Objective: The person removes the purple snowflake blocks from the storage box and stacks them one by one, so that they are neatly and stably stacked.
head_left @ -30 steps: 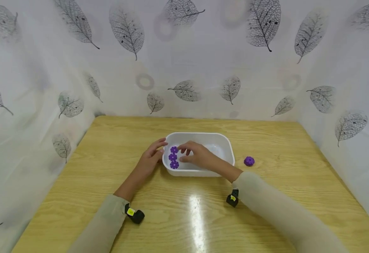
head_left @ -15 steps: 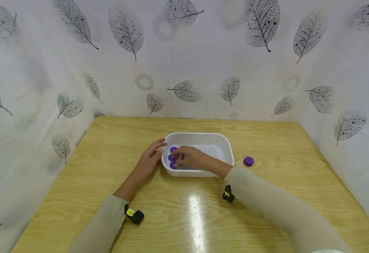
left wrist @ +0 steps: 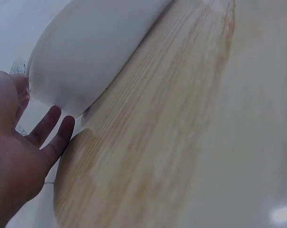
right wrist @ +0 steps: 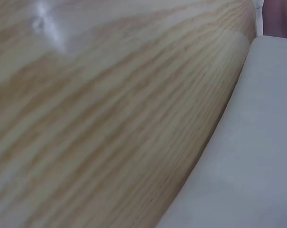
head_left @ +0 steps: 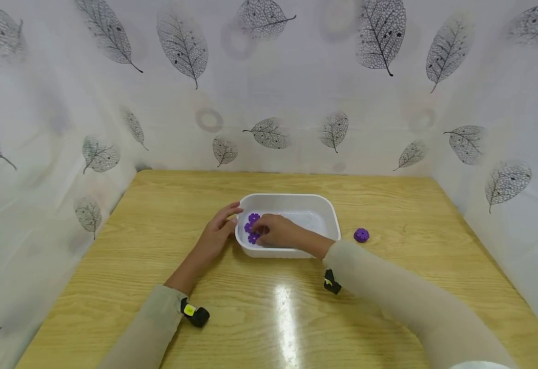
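Observation:
A white rectangular tray (head_left: 310, 252) lies on the wooden table. At its left end, inside, purple flower-shaped notched discs (head_left: 253, 218) form a short row. My right hand (head_left: 278, 230) reaches in over the tray's front wall, fingers bent and thumb and index finger at the discs nearest the front, pinching there and partly covering them. My left hand (head_left: 217, 228) rests its fairly straight fingers against the tray's left end. In the left wrist view, its fingertips (left wrist: 66, 124) touch the tray's outer wall (left wrist: 93, 52). The right wrist view shows mostly tray wall (right wrist: 247, 156) and table.
Another purple notched disc piece (head_left: 361, 235), apparently stacked, lies on the table (head_left: 389, 287) right of the tray. A white curtain (head_left: 278, 77) printed with grey leaves hangs behind and along both sides of the table.
My right hand has moved left and down onto the discs, its fingers closing together. The front discs have shifted slightly away from me. My left hand stays at the tray's end.

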### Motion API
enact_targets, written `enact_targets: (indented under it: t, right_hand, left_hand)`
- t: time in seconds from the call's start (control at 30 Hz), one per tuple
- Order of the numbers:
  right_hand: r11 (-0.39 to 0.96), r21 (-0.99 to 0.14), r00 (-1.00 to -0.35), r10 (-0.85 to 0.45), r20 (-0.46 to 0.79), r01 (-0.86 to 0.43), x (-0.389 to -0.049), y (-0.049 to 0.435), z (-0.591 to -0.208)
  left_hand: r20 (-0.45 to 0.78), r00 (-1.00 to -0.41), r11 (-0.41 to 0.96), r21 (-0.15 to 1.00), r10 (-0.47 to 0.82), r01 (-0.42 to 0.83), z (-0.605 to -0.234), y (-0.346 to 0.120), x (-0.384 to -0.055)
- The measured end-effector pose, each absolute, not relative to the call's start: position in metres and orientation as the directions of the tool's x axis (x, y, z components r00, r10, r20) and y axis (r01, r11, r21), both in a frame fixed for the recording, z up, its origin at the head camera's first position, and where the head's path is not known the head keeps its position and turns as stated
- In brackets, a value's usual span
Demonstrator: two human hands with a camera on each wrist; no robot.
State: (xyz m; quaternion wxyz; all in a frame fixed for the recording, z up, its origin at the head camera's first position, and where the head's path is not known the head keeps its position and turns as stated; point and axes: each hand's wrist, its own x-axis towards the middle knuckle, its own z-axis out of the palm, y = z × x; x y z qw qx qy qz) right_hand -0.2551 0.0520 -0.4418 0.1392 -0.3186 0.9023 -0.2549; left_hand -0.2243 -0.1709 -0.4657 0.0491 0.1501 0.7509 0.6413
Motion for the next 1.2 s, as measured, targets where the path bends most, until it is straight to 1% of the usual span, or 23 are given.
enact_targets:
  t: [0.23, 0.53, 0.67, 0.93, 1.03, 1.2]
  right_hand:
    - [0.669, -0.579, -0.787, -0.612, -0.074, -0.466, -0.2532, 0.0524, -0.4384]
    - [0.687, -0.554, -0.794, -0.604, -0.074, -0.471, -0.2545, 0.0522, -0.4399]
    - [0.681, -0.577, -0.801, -0.594, -0.076, -0.450, -0.2559, 0.0519, -0.4420]
    - [0.645, -0.662, -0.800, -0.589, -0.111, -0.382, -0.2543, 0.0529, -0.4410]
    - [0.648, -0.654, -0.796, -0.594, -0.113, -0.390, -0.2541, 0.0527, -0.4415]
    - [0.670, -0.592, -0.782, -0.614, -0.103, -0.448, -0.2548, 0.0508, -0.4425]
  left_hand:
    - [0.118, -0.950, 0.125, 0.979, 0.288, 0.159, -0.4669, -0.1709, -0.2248]
    - [0.111, -0.954, 0.149, 0.976, 0.280, 0.158, -0.4652, -0.1705, -0.2238]
    - [0.124, -0.953, 0.141, 0.976, 0.277, 0.168, -0.4654, -0.1702, -0.2242]
    - [0.123, -0.953, 0.132, 0.978, 0.276, 0.164, -0.4659, -0.1699, -0.2242]
    - [0.120, -0.952, 0.141, 0.976, 0.282, 0.165, -0.4660, -0.1700, -0.2245]
    - [0.107, -0.952, 0.146, 0.977, 0.288, 0.154, -0.4664, -0.1709, -0.2248]
